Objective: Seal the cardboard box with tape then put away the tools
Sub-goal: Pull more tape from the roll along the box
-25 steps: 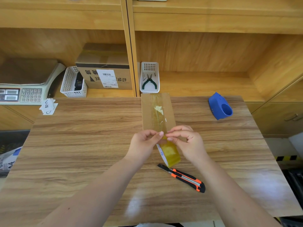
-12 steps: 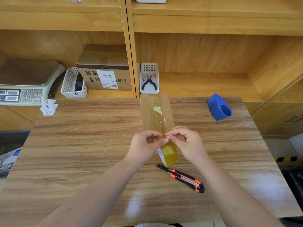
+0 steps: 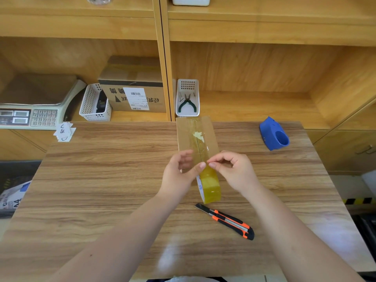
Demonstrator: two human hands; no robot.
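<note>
A long narrow cardboard box (image 3: 188, 133) lies on the wooden table (image 3: 101, 180), with clear tape running along its top seam. A yellowish tape roll (image 3: 210, 187) stands on edge at the box's near end. My left hand (image 3: 180, 174) lies against the roll's left side with its thumb on top of the roll and its fingers raised over the box. My right hand (image 3: 235, 169) has its fingers curled and pinches the tape at the top of the roll, thumb tip close to my left thumb. An orange and black utility knife (image 3: 225, 220) lies just in front of the roll.
A blue tape dispenser (image 3: 273, 135) sits at the table's far right. On the shelf behind stand a white basket with pliers (image 3: 187, 86), another white basket (image 3: 89, 104), a labelled carton (image 3: 132, 94) and a scale (image 3: 30, 110). Paper slips (image 3: 64, 131) lie at the far left corner.
My left hand's fingers have lifted and spread away from the pinch, leaving its thumb on the roll. The two hands have drawn slightly apart. The roll and knife have stayed put.
</note>
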